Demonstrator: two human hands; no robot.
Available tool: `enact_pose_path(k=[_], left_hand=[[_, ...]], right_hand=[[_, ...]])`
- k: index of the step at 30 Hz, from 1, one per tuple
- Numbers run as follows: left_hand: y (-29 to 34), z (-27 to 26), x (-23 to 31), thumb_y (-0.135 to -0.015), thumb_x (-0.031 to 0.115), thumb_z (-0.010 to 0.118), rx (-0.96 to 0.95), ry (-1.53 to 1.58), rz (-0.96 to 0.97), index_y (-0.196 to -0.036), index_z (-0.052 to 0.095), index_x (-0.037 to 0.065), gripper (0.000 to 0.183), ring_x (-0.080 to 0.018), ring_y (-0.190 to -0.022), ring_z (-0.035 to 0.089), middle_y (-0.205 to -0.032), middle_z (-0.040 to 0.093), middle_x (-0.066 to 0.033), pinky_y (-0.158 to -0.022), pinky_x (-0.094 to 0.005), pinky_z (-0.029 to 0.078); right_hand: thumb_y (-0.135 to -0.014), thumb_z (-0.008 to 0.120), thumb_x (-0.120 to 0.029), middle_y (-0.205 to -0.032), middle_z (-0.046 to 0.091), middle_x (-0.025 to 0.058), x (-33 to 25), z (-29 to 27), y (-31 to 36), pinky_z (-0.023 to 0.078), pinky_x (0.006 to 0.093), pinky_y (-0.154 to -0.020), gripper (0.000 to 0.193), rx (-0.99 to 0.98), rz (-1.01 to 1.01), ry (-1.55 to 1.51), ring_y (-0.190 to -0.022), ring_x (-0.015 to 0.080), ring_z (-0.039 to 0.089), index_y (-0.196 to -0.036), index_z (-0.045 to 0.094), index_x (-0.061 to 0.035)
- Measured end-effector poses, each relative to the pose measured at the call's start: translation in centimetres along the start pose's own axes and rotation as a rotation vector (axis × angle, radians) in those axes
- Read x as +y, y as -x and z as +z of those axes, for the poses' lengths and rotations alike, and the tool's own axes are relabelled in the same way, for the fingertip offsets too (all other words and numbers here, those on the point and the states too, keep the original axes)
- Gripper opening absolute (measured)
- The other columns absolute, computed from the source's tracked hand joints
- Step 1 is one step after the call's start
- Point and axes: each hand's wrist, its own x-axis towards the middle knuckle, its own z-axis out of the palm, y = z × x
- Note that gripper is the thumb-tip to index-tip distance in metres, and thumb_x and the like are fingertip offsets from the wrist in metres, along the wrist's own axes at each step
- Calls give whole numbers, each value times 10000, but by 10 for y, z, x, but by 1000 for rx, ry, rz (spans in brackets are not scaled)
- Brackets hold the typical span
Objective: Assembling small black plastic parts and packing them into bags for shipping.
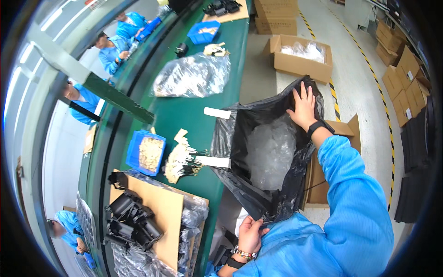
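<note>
A large black plastic bag (pixel 242 182) hangs wide-mouthed at the right edge of the green bench. Crumpled clear plastic (pixel 272 152) lies inside it. My left hand (pixel 250 236) pinches the bag's near rim. At the far right side of its mouth, my right hand (pixel 303 107) rests against the inner wall, fingers spread. Two white strips, a far one (pixel 217 113) and a near one (pixel 212 161), lie by the bag's left side. Close by on the bench is a fanned bundle of cream pieces with black wires (pixel 180 161).
A blue bin (pixel 130 154) of small cream pieces stands on the bench. Black plastic parts (pixel 131 217) lie on cardboard at the near left. Farther up is a clear bag (pixel 194 76). An open carton (pixel 302 64) stands on the floor. Several people in blue work across the bench.
</note>
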Motion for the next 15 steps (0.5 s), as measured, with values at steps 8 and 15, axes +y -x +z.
enact_pose_path(k=[8,15], left_hand=[[-8,-24,-19,-875,78,592,-66,-19,86,-909,515,84,84,-120,-771,605,-778,562,8,-612,-235,537],[-20,-33,-40,-900,102,559,-164,-129,184,-987,519,63,104,-66,-788,585,-822,567,21,-632,-198,514]], right_hand=[[-591,807,-327,-1349,348,210,24,-8,88,282,500,-1024,934,158,367,122,-1262,388,300,-1337,321,-46],[-702,552,17,-987,625,200,133,67,128,443,350,-837,318,-2,725,-718,-951,280,588,-1017,571,60]])
